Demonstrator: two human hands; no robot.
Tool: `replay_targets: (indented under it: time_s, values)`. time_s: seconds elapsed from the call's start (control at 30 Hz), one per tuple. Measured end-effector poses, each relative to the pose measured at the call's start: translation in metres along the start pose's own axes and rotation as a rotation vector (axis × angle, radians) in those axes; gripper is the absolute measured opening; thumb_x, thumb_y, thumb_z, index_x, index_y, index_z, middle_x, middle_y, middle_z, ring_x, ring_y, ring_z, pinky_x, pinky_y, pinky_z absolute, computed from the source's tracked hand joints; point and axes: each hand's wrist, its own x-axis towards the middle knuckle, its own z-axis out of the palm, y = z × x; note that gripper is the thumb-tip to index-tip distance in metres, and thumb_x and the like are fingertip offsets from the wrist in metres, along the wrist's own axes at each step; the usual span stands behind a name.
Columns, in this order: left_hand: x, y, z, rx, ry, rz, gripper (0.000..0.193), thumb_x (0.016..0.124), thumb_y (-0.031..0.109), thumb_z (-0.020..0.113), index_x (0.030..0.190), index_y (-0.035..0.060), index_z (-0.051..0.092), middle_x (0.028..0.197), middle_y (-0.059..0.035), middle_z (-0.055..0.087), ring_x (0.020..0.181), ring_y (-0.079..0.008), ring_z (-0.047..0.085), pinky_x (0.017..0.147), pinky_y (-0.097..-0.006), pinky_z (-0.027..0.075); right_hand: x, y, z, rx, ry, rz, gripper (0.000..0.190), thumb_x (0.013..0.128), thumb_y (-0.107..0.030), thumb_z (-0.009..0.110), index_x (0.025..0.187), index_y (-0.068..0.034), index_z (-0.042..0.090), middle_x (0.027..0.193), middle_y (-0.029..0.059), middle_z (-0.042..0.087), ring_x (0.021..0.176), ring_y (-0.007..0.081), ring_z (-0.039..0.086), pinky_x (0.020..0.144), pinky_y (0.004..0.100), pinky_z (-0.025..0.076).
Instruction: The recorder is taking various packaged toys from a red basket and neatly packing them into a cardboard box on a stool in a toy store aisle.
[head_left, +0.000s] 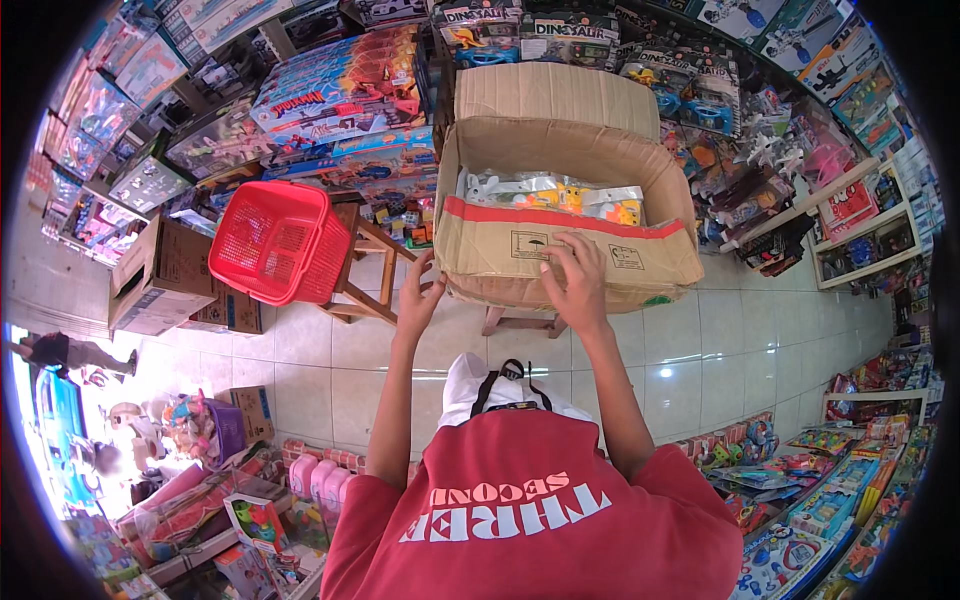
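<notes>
An opened cardboard box (566, 266) stands before me on a wooden stool (495, 321), with one flap raised at the back. Inside lie several clear-bagged toys (562, 196), yellow, orange and white. My right hand (576, 274) is at the box's near side, over its printed flap, fingers spread and holding nothing. At the box's left near corner is my left hand (421, 289), its fingers apart and empty; whether it touches the cardboard I cannot tell. A red plastic basket (330, 255) sits tilted in view on a wooden stool (367, 262) to the left.
Shelves with boxed toys (337, 90) and bagged dinosaur toys (570, 37) rise behind the box. Cardboard cartons (169, 277) stand at left on the tiled floor (450, 349). More packaged toys (787, 555) lie behind me. A person (71, 354) is far left.
</notes>
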Motion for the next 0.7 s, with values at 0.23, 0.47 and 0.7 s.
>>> replay_targets:
  time_s: [0.23, 0.47, 0.7]
  values:
    - [0.01, 0.004, -0.012, 0.369, 0.006, 0.18, 0.052, 0.073, 0.006, 0.058, 0.121, 0.004, 0.04, 0.119, -0.0168, 0.045, 0.109, -0.0313, 0.045, 0.087, -0.0371, 0.041, 0.009, -0.035, 0.024, 0.134, -0.099, -0.078, 0.022, 0.072, -0.014, 0.059, 0.092, -0.005, 0.056, 0.107, 0.0115, 0.05, 0.104, 0.0296, 0.044, 0.088, 0.0418, 0.032]
    - [0.027, 0.019, -0.026, 0.493, -0.115, 0.45, 0.063, 0.066, 0.011, 0.064, 0.123, 0.0034, 0.038, 0.121, -0.0157, 0.042, 0.112, -0.0332, 0.04, 0.093, -0.0392, 0.034, 0.019, -0.073, 0.053, 0.19, -0.119, -0.118, 0.027, 0.071, -0.015, 0.059, 0.096, -0.004, 0.054, 0.108, 0.0132, 0.049, 0.104, 0.0311, 0.044, 0.089, 0.0428, 0.032]
    - [0.045, 0.019, -0.039, 0.509, -0.252, 0.64, 0.068, 0.064, 0.017, 0.067, 0.123, 0.0029, 0.037, 0.123, -0.0153, 0.039, 0.113, -0.0334, 0.038, 0.094, -0.04, 0.034, 0.022, -0.097, 0.075, 0.07, -0.115, -0.031, 0.03, 0.073, -0.017, 0.058, 0.1, -0.005, 0.053, 0.11, 0.013, 0.047, 0.106, 0.0309, 0.042, 0.09, 0.0405, 0.031]
